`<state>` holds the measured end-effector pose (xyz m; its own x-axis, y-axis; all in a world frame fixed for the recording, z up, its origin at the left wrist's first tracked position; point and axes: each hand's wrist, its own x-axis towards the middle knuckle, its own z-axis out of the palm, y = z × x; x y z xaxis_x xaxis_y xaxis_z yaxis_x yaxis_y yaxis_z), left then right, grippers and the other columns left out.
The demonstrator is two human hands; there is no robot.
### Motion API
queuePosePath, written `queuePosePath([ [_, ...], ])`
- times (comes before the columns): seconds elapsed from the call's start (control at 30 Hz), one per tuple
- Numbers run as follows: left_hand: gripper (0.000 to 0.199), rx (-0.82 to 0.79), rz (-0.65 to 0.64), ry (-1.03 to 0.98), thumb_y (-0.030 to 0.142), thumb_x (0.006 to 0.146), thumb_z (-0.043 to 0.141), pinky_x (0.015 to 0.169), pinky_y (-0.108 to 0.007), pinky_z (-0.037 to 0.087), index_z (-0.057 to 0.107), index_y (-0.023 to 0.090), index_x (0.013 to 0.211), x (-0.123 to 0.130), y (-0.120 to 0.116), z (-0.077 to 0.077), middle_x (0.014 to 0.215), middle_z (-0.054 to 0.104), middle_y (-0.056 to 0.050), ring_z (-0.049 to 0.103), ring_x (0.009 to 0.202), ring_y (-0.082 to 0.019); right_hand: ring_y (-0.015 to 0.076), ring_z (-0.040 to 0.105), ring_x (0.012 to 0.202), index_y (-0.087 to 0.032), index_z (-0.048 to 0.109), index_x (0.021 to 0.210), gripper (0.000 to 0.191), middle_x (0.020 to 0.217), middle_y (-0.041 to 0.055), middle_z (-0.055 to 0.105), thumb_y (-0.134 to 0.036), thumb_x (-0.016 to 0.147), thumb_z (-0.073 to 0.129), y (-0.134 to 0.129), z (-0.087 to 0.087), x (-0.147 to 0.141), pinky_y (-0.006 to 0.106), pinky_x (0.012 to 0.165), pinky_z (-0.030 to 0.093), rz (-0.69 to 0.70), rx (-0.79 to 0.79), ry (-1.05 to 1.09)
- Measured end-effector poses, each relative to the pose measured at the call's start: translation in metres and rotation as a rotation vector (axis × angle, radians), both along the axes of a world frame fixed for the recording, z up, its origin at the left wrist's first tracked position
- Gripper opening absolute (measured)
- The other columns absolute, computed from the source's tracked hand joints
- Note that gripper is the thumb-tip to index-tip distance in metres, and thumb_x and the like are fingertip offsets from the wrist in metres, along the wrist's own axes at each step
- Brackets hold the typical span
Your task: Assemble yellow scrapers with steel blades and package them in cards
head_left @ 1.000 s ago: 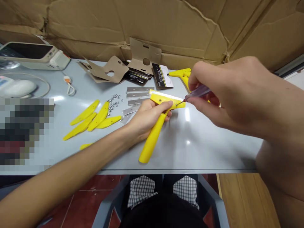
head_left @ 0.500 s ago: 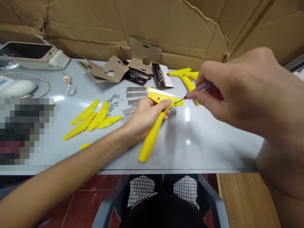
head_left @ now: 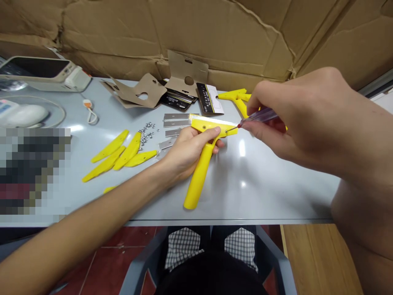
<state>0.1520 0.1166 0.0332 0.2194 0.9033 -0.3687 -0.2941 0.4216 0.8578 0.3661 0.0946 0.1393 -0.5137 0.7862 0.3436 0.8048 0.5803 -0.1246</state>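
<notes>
My left hand (head_left: 192,149) is closed round the head of a yellow scraper (head_left: 198,176), thumb on its face, with the handle pointing down toward the table's front edge. A thin blade shows along the scraper's top edge. My right hand (head_left: 294,119) grips a screwdriver (head_left: 260,116) with a clear purple handle; its tip meets the screw at the right end of the head. Left of the scraper are metal blades (head_left: 176,123), small screws (head_left: 147,135) and several yellow cover pieces (head_left: 110,146).
Cardboard packaging (head_left: 144,92) and a black and white card (head_left: 210,98) stand at the back. More yellow handles (head_left: 235,96) lie behind my right hand. A device with a dark screen (head_left: 38,67) and a white mouse-like object (head_left: 30,116) are at the left.
The scraper's handle has swung slightly to the right. My right hand has shifted a little left and down, with the screwdriver still at the same screw.
</notes>
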Motion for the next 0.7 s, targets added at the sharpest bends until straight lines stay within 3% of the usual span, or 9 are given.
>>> queuePosePath([
  [0.3,0.007,0.02,0.007,0.027,0.018,0.092,0.075,0.054,-0.018,0.048,0.073,0.011,0.09,-0.001,0.0,-0.001,0.077,0.07,-0.007,0.061,0.062,-0.01,0.033,0.07,0.078,-0.032,0.074,0.102,0.016,0.067,0.0065,0.066,-0.045,0.103,0.064,0.009,0.002,-0.004,0.045,0.068,0.048,0.008,0.053,-0.186],
  [0.47,0.013,0.042,0.018,0.088,0.024,0.092,0.078,0.055,-0.02,0.048,0.074,0.011,0.092,-0.004,0.0,-0.004,0.071,0.067,-0.005,0.058,0.058,-0.01,0.0248,0.06,0.066,-0.028,0.07,0.096,0.011,0.078,0.005,0.069,-0.039,0.097,0.069,0.012,0.001,-0.001,0.04,0.061,0.038,0.059,-0.01,-0.205],
  [0.57,0.014,0.067,0.045,0.11,0.025,0.09,0.078,0.053,-0.021,0.046,0.073,0.013,0.092,-0.005,0.0,-0.001,0.07,0.066,-0.004,0.057,0.057,-0.011,0.0236,0.057,0.062,-0.026,0.071,0.088,0.008,0.071,0.0049,0.063,-0.032,0.093,0.073,0.012,-0.002,-0.001,0.039,0.062,0.035,-0.011,-0.022,-0.222],
  [0.63,0.012,0.077,0.051,0.131,0.024,0.091,0.077,0.053,-0.023,0.046,0.073,0.013,0.092,-0.005,0.0,0.003,0.07,0.065,-0.004,0.056,0.058,-0.011,0.0244,0.058,0.063,-0.025,0.075,0.094,0.004,0.07,0.0053,0.063,-0.027,0.091,0.075,0.01,-0.008,-0.002,0.039,0.064,0.036,-0.066,-0.021,-0.223],
  [0.7,0.01,0.098,0.047,0.164,0.024,0.091,0.075,0.054,-0.024,0.047,0.072,0.014,0.091,-0.006,0.0,0.008,0.069,0.064,-0.003,0.055,0.057,-0.012,0.0254,0.061,0.066,-0.025,0.078,0.104,0.015,0.072,0.0059,0.067,-0.023,0.09,0.072,0.007,-0.018,-0.002,0.039,0.067,0.039,-0.063,-0.066,-0.199],
])
